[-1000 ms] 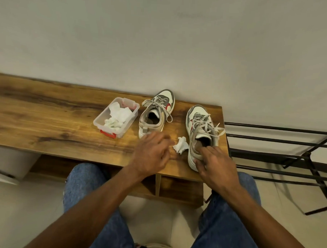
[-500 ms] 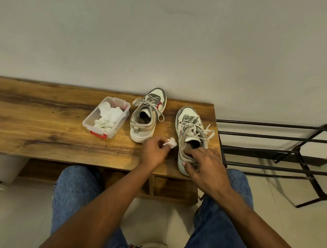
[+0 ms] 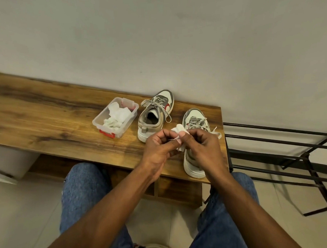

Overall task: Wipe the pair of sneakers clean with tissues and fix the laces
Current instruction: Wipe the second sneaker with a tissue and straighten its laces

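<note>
Two white-and-grey sneakers with red accents stand on a wooden bench (image 3: pixel 46 122), toes toward the wall. The left sneaker (image 3: pixel 155 114) has loose grey laces. The right sneaker (image 3: pixel 193 144) sits near the bench's right end, partly hidden by my hands. My left hand (image 3: pixel 159 148) and my right hand (image 3: pixel 203 146) meet just above the bench between the shoes, both pinching a small crumpled white tissue (image 3: pixel 180 136).
A clear plastic box (image 3: pixel 115 120) with a red latch holds crumpled tissues, left of the sneakers. A black metal rack (image 3: pixel 281 157) stands right of the bench. My knees in blue jeans are below the bench edge. A pale wall rises behind.
My left hand picked the tissue off the bench and lifted it. My right hand left the right sneaker's heel and came over to grip the tissue too.
</note>
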